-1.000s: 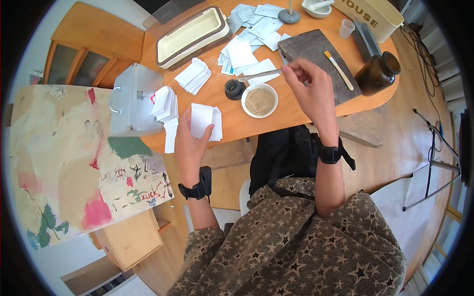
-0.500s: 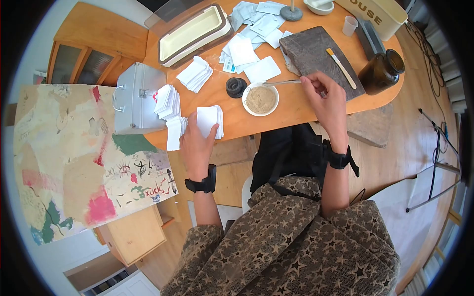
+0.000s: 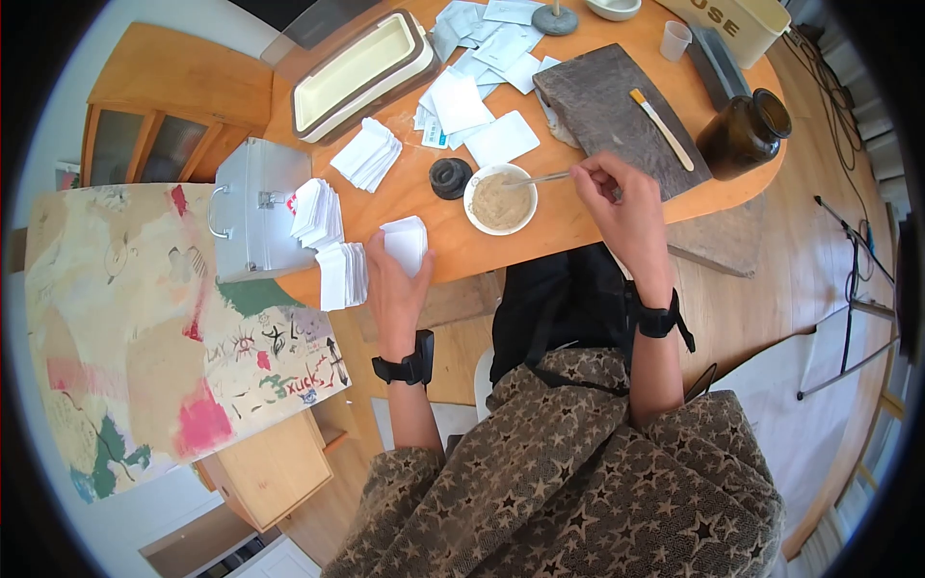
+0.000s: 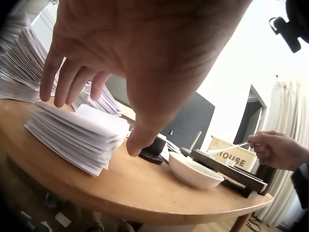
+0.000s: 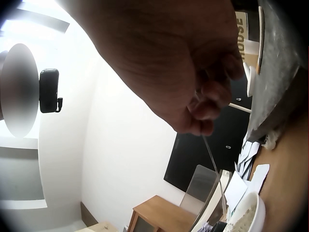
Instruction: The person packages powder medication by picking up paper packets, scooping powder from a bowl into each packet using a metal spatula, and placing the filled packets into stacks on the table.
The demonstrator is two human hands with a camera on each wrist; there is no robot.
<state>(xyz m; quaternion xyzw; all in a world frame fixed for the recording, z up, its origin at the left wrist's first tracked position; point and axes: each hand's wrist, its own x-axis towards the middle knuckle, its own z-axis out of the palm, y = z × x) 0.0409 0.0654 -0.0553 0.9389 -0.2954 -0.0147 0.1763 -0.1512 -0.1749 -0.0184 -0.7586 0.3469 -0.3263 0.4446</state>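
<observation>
My right hand (image 3: 621, 197) pinches the thin handle of a slim metal spoon (image 3: 544, 177). The spoon's far end dips into beige powder (image 3: 501, 204) inside a small white bowl (image 3: 470, 214). At the table's front edge, my left hand (image 3: 397, 289) is beside a stack of folded white paper packets (image 3: 405, 241). The left wrist view has that hand (image 4: 125, 53) above the stack (image 4: 72, 137), fingers loosely extended and thumb apart on the right. In the right wrist view the spoon's thin handle (image 5: 213, 159) runs down from the curled fingers toward the bowl.
A black round holder (image 3: 449, 179) stands left of the bowl. More packet stacks (image 3: 342, 275) sit by a silver case (image 3: 260, 207). Behind are pale blue sachets (image 3: 501, 48) and a cream tray (image 3: 361, 72). A dark board (image 3: 607, 96) with a brush and a brown jar (image 3: 742, 135) are at right.
My right hand has moved right and down, and the spoon's tip has gone from above the bowl's left rim into the powder. My left hand stays by the stack, with slightly shifted fingers.
</observation>
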